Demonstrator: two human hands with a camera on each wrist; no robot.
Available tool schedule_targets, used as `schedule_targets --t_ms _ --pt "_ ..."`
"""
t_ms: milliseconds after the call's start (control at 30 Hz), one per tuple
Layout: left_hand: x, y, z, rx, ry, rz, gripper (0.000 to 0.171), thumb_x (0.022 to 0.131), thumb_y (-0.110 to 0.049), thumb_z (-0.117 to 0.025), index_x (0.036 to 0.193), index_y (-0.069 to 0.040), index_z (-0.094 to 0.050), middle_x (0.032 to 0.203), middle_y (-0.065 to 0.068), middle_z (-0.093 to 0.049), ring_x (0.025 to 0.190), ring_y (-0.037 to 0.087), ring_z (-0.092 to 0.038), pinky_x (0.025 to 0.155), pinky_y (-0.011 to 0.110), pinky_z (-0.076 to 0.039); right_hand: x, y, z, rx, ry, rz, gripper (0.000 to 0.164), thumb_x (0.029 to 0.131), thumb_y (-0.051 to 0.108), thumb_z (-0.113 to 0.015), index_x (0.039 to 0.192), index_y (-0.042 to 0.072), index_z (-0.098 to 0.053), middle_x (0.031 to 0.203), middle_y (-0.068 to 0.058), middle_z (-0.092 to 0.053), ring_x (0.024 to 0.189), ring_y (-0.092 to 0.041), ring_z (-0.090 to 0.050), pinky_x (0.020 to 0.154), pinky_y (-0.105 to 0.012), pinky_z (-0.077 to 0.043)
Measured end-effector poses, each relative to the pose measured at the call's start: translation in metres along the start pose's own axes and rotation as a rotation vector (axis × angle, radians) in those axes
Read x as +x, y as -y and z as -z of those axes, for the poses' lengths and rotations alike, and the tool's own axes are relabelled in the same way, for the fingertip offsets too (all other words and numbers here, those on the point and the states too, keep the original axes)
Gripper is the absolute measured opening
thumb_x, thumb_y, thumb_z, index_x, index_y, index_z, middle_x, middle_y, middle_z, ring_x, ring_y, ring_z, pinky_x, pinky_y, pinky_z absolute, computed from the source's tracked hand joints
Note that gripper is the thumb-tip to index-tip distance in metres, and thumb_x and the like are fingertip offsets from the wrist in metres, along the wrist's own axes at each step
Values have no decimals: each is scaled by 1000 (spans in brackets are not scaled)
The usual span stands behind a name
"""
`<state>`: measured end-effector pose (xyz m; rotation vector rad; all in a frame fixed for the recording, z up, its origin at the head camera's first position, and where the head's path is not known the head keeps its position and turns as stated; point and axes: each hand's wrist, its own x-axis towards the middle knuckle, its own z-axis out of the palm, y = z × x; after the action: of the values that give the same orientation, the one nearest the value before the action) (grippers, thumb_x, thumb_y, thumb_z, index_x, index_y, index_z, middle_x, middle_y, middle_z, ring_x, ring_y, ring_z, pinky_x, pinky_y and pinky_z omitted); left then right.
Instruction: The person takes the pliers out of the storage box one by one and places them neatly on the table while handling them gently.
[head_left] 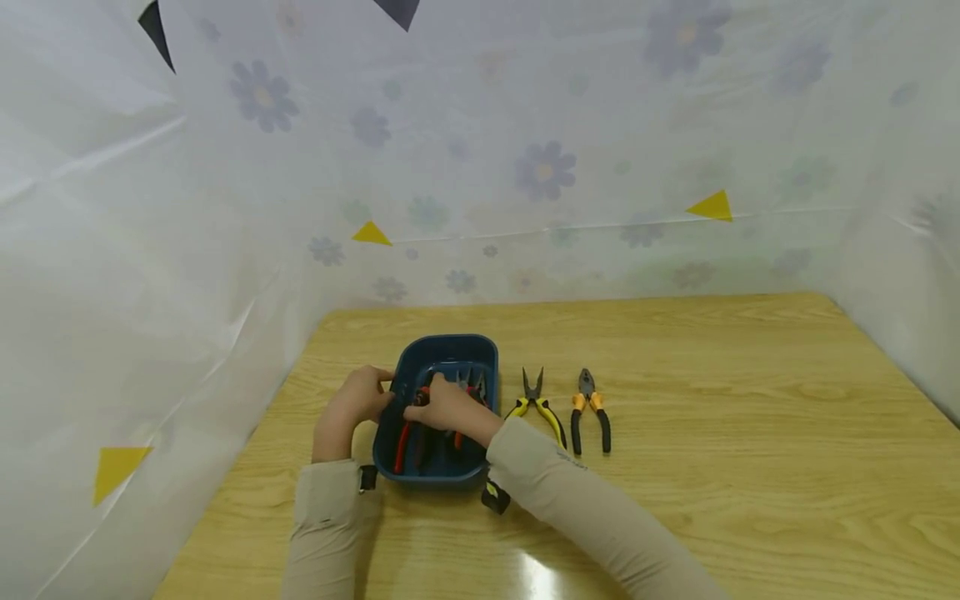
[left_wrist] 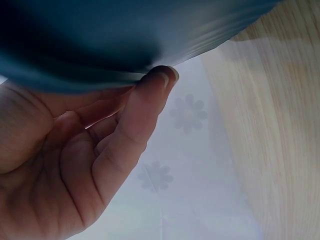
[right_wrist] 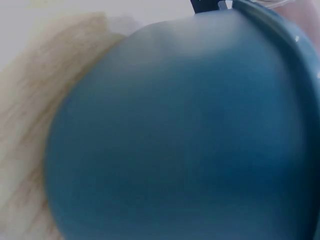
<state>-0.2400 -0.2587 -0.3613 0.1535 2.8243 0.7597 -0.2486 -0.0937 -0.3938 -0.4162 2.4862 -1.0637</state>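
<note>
Head view: left hand [head_left: 354, 403] pinches the rim of the blue tub [head_left: 431, 480], apparently to steady it.
Right hand [head_left: 456, 410] reaches red-handled pliers [head_left: 401, 451] inside; whether its fingers grip cannot be told.

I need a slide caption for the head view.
Left hand holding a blue bin, right hand among pliers inside, yellow-black pliers and orange-black pliers alongside.
</note>
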Motion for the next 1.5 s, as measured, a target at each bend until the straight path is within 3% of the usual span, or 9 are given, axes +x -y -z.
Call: schedule_targets --t_ms 133,267,367,533,800,1000,1167,1333,1500 --pt "0 0 0 5 -5 -6 43 92 0 -55 134 12 -49 74 14 -61 57 22 -63 57 33 -54 -3 -2 0 32 -23 23 46 90 39 -64 102 -5 -58 73 -9 -55 51 -15 -49 47 -28 -41" --pt "0 -1 0 5 -14 -13 43 92 0 -55 133 12 -50 73 14 -63 58 26 -65 57 32 -54 -7 -4 2 99 -28 30 43 91 37 -64 60 11 -47 51 1 -39 41 -12 -37 40 -26 -33" --pt "-1 -1 0 3 -18 -13 43 92 0 -56 133 12 -50 74 15 -63 59 26 -65 57 33 -55 -12 -5 5 150 -34 1 39 90 39 -64 67 10 -52 54 -1 -44 42 -14 -38 40 -27 -34" --pt "-1 -1 0 8 -13 1 44 93 -1 -56 134 11 -49 79 16 -63 60 25 -65 58 34 -55 -19 -5 12 216 -41 -23 51 87 42 -68 110 -2 -56 74 -12 -59 56 -26 -58 46 -33 -44" --pt "0 -1 1 11 -15 5 44 93 -1 -56 134 11 -49 81 17 -63 62 27 -65 59 34 -55 -28 -2 16 291 -34 -2 43 82 39 -75 91 -2 -66 56 -5 -51 72 -36 -65 48 -34 -45" --pt "0 -1 0 11 -19 0 44 92 -2 -58 133 11 -51 79 17 -63 59 22 -64 59 33 -55 -35 -4 19 334 -39 -2 41 79 40 -77 86 1 -70 75 -17 -66 73 -31 -66 69 -47 -54" --pt "0 -2 0 11 -17 3 43 92 -1 -58 133 11 -51 79 17 -63 58 20 -63 58 33 -55 -40 -6 25 349 -79 6 53 77 41 -79 105 -1 -65 92 -15 -64 77 -31 -66 74 -47 -54" --pt "3 4 1 -18 -19 -41 43 90 -3 -59 132 9 -54 74 14 -63 55 18 -62 55 31 -54 -47 -9 32 329 -142 -12 73 75 44 -79 127 0 -54 121 -14 -57 100 -27 -61 84 -44 -52" --pt "2 5 0 -1 -34 -68 43 89 -4 -60 129 9 -56 70 13 -62 54 18 -61 55 31 -53 -53 -16 38 352 -156 8 76 77 45 -77 131 -1 -49 122 -17 -55 106 -28 -58 85 -43 -51"
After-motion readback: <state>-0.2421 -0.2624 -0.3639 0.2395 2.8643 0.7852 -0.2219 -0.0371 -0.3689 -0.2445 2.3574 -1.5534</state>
